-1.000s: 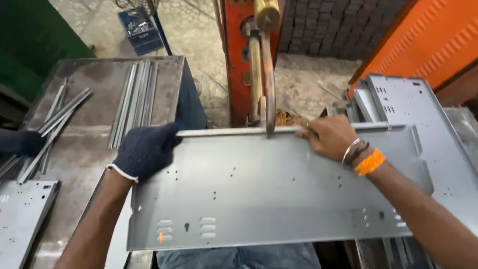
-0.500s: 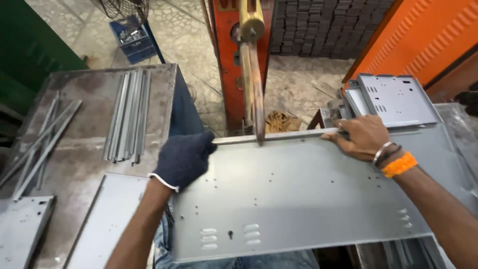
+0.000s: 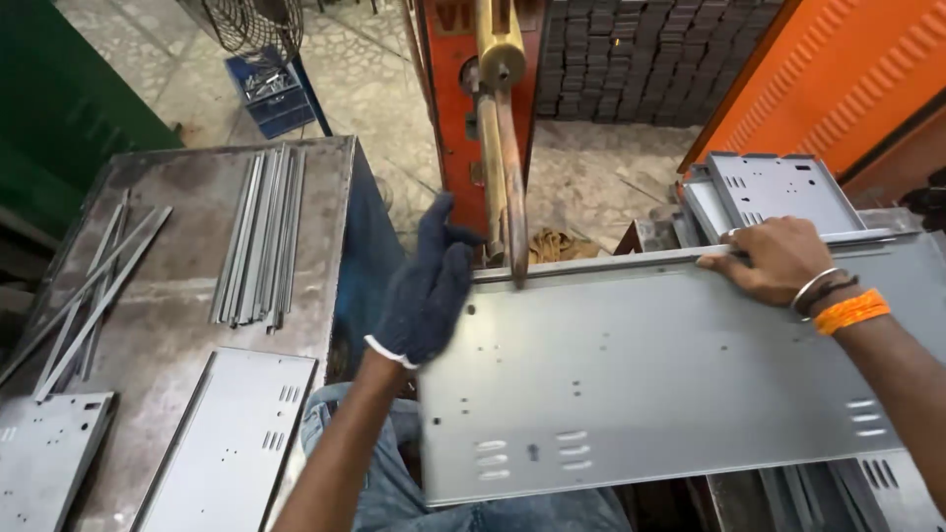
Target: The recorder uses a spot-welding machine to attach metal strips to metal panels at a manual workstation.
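**Sheet panel at the spot-welder arm**

The gloved left hand [image 3: 426,286] is lying flat, fingers together, on the grey sheet panel [image 3: 670,384], which is resting across the lap under the copper welder arm [image 3: 512,187]. The bare right hand [image 3: 774,258] is pinching the panel's far folded edge (thumb hidden). Keeping that edge square under the tip looks wise. Behind, an orange machine column [image 3: 448,108] is showing part of a dark label.
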